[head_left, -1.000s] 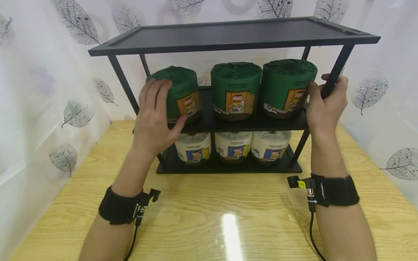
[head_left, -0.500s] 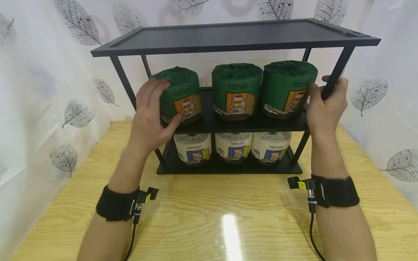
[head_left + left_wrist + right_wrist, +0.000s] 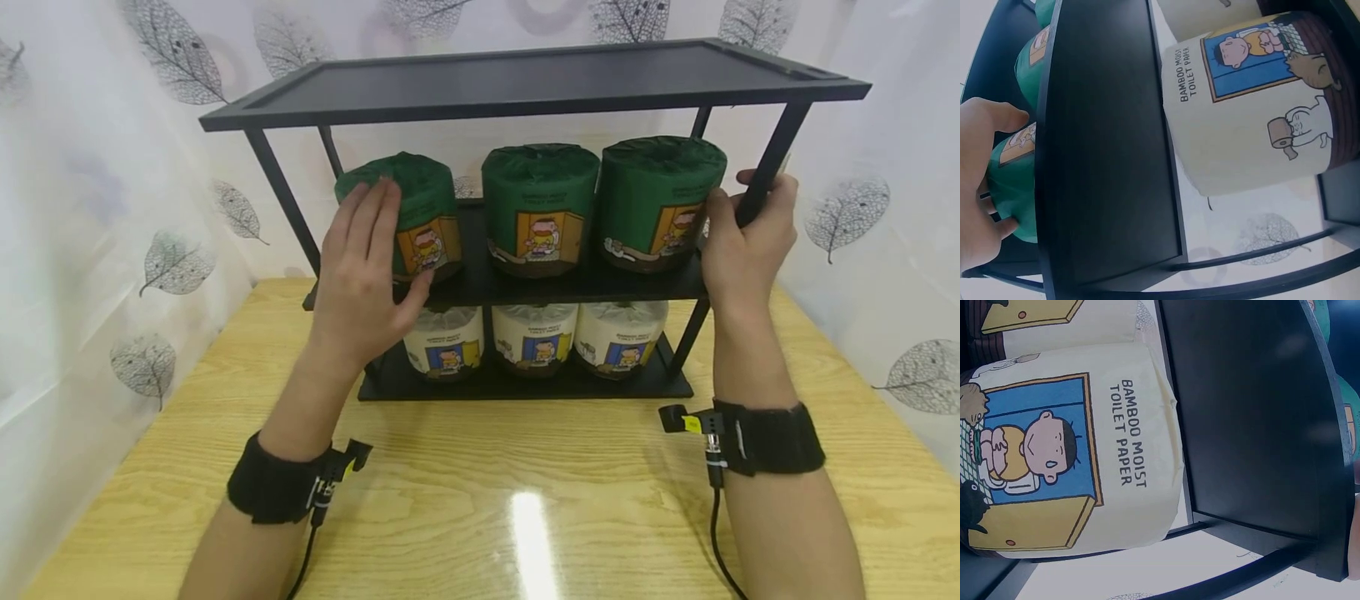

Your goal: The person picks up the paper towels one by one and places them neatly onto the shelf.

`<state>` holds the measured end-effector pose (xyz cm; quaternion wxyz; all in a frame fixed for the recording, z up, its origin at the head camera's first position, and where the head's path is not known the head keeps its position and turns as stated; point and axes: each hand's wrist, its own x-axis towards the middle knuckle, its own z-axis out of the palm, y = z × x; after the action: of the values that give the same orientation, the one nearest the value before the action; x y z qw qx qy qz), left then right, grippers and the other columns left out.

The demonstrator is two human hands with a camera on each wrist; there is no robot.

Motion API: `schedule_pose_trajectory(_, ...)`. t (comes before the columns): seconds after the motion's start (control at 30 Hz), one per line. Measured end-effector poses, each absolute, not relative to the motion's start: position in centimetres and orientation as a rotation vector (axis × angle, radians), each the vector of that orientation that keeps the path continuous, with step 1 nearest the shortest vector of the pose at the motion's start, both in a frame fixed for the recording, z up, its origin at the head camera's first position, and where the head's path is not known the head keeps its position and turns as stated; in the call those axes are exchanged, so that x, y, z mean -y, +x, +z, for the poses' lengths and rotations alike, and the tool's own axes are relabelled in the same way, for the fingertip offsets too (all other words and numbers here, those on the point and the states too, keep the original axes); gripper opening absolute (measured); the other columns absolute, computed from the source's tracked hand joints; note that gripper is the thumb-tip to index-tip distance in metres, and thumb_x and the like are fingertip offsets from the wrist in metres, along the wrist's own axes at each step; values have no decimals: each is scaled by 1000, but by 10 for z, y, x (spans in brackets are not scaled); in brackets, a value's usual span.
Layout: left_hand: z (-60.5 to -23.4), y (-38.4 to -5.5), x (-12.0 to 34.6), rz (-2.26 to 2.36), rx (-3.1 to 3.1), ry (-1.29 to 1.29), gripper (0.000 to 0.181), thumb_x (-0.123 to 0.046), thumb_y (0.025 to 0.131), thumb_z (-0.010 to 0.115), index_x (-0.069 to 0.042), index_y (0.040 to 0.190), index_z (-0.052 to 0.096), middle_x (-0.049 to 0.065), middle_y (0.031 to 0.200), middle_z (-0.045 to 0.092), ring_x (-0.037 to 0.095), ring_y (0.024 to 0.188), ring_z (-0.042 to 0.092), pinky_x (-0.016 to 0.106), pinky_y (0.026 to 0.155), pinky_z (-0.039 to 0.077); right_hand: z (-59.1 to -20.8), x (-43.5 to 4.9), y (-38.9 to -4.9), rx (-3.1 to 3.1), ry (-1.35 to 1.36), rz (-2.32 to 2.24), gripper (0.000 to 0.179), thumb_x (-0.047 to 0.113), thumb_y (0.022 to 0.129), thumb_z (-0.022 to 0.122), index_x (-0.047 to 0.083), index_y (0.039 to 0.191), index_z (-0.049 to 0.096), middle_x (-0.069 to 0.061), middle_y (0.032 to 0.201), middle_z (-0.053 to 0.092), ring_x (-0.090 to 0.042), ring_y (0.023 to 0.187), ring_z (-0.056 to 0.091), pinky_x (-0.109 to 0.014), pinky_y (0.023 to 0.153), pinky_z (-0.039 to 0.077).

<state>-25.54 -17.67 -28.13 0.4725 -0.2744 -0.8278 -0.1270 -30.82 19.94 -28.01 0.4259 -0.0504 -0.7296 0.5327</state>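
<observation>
Three green-wrapped toilet paper rolls stand on the middle shelf of a black rack (image 3: 525, 108). My left hand (image 3: 356, 292) lies on the left roll (image 3: 431, 196), its fingers over the front-left side and the thumb low on the printed front. The left wrist view shows thumb and fingers spanning this green roll (image 3: 1016, 206). At the right end my right hand (image 3: 750, 250) grips the front right post (image 3: 776, 154). Its thumb lies inside, close to the right green roll (image 3: 652, 192); the other fingers are partly hidden behind the post.
Below stand three cream toilet paper rolls (image 3: 534, 346) on the bottom shelf (image 3: 525, 390). The middle green roll (image 3: 542, 179) sits near the right one. The rack rests on a wooden table (image 3: 450, 467), with leaf-patterned sheeting (image 3: 180, 258) behind and beside it.
My left hand shifts left around the left roll half a second ago, then back right and further onto its front. My right hand stays on the post.
</observation>
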Motion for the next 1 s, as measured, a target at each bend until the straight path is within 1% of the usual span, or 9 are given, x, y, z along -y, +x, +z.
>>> schedule_pose_trajectory(0.17,-281,-258,178,-335,2017,-704,76,-20,83,72,5,148,40,24,149,45,41,143,36,47,122,24,-280,-199,-307,1836,-124,1317,19,22,95,57,25,113,56,15,72,47,-3,67,44,-22,70,29)
schedule_pose_trajectory(0.43,-282,-268,185,-456,1973,-800,70,-17,83,71,5,142,42,23,145,47,41,142,36,48,123,21,-282,-202,-308,1833,-135,1310,19,21,95,56,25,113,55,15,72,47,-3,67,43,-22,69,29)
schedule_pose_trajectory(0.67,-283,-274,194,-521,1979,-838,72,-23,83,70,1,142,39,21,147,44,38,145,33,47,123,19,-282,-202,-307,1835,-150,1318,19,20,95,55,24,114,55,15,72,46,-3,66,42,-22,70,28)
schedule_pose_trajectory(0.83,-283,-269,188,-443,1957,-805,76,-24,83,71,3,145,36,24,150,40,41,145,31,49,123,20,-280,-199,-304,1825,-159,1329,19,19,94,55,25,112,55,15,72,45,-2,67,41,-22,70,28)
schedule_pose_trajectory(1.0,-285,-260,174,-318,1997,-722,83,-24,84,71,7,150,32,26,154,36,44,147,27,53,123,18,-278,-198,-307,1815,-132,1342,18,19,94,56,24,112,55,14,71,46,-3,65,41,-22,68,28)
